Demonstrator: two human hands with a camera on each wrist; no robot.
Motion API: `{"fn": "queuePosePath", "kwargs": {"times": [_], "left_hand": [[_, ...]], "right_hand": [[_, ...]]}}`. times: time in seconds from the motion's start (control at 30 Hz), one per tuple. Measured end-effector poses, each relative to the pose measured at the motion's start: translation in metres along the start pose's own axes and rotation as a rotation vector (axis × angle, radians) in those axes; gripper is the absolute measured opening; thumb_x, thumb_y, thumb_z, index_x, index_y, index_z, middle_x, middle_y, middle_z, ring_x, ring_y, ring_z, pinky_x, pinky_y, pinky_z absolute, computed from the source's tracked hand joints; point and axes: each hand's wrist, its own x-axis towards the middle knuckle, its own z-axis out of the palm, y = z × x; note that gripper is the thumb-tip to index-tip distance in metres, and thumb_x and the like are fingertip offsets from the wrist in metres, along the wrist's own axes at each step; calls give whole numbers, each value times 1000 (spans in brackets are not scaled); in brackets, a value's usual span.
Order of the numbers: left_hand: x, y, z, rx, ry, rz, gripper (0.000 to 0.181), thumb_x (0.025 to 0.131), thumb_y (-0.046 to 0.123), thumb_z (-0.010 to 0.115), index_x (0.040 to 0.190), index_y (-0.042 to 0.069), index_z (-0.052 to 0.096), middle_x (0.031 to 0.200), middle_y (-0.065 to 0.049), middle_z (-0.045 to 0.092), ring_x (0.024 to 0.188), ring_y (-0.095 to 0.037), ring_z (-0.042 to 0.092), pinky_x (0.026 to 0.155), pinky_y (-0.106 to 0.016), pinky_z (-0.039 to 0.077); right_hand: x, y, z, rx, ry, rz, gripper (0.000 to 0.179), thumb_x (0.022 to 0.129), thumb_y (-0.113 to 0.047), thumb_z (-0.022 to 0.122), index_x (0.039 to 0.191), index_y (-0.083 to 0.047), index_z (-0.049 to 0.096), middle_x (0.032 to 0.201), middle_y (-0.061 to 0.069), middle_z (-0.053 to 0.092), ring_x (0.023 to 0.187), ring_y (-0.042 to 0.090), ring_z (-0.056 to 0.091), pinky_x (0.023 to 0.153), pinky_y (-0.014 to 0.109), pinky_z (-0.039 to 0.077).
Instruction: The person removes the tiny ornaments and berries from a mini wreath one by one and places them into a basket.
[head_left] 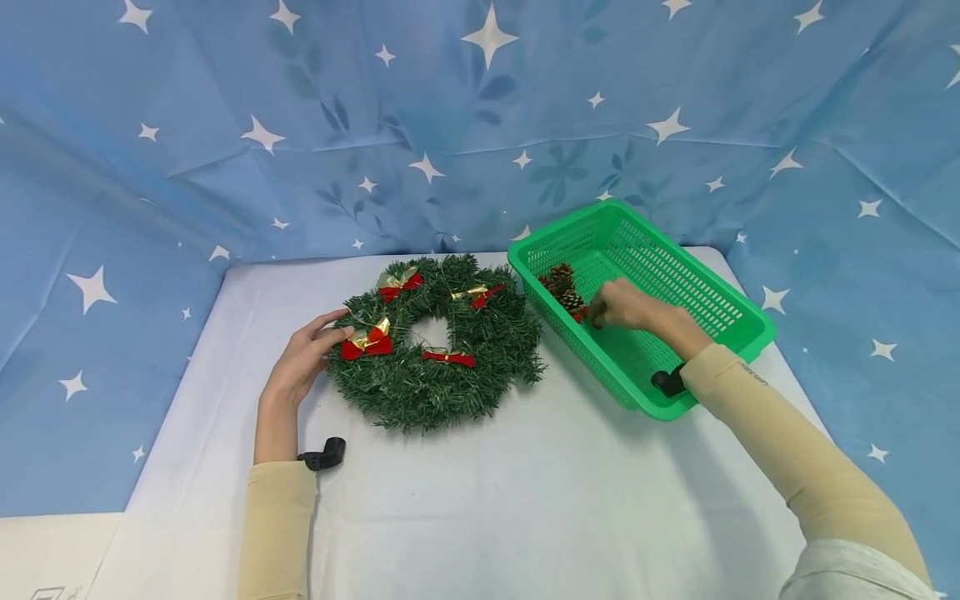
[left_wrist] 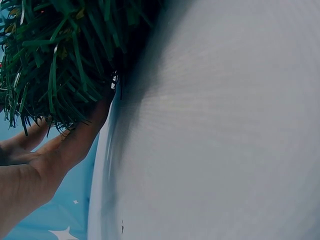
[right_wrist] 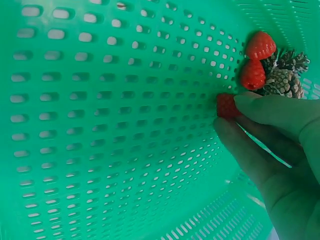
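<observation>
A green wreath (head_left: 427,400) with red and gold bows (head_left: 367,342) lies on the white-covered table. At its left edge, my left hand (head_left: 306,354) holds the greenery, with the ends of its digits hidden among the needles in the left wrist view. My right hand (head_left: 633,310) reaches down into the green basket (head_left: 693,275). Between thumb and fingers it pinches a red raspberry (right_wrist: 227,106) low in the basket. Two more raspberries (right_wrist: 252,75) lie just beyond the fingertips, beside several brown pine cones (right_wrist: 285,82).
The basket stands angled at the table's back right, close to the wreath, with raised perforated walls. Blue star-patterned cloth (head_left: 487,108) hangs behind and at both sides. White cloth (head_left: 487,508) covers the table in front of the wreath.
</observation>
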Motion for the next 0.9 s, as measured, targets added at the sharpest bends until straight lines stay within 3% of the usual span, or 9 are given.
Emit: {"fn": "queuePosePath", "kwargs": {"times": [0.2, 0.43, 0.7, 0.9], "left_hand": [[1, 0, 0, 15, 6, -1, 71, 101, 39, 66, 163, 22, 35, 126, 4, 60, 139, -26, 39, 104, -48, 30], [0, 0, 0, 4, -1, -1, 72, 101, 38, 66, 163, 20, 34, 135, -6, 56, 148, -33, 33, 118, -59, 24], [0, 0, 2, 17, 2, -4, 71, 102, 35, 65, 163, 18, 33, 151, -21, 46, 151, -36, 30, 121, -65, 18], [-2, 0, 2, 17, 2, -1, 71, 103, 34, 65, 163, 18, 32, 155, -24, 42, 154, -36, 26, 122, -66, 16]], "right_hand": [[-1, 1, 1, -25, 9, -28, 18, 87, 11, 68, 95, 2, 81, 91, 16, 78, 89, 33, 75, 78, 43, 61], [-5, -3, -2, -8, 15, -34, 19, 87, 12, 66, 98, 6, 80, 94, 21, 77, 92, 38, 75, 81, 45, 61], [-10, -12, -9, 31, -8, -14, 19, 89, 12, 66, 105, 7, 77, 104, 25, 75, 93, 38, 74, 79, 42, 62], [-9, -20, -18, 1, 14, -25, 22, 89, 12, 64, 105, 6, 78, 104, 23, 76, 94, 37, 74, 80, 42, 61]]}}
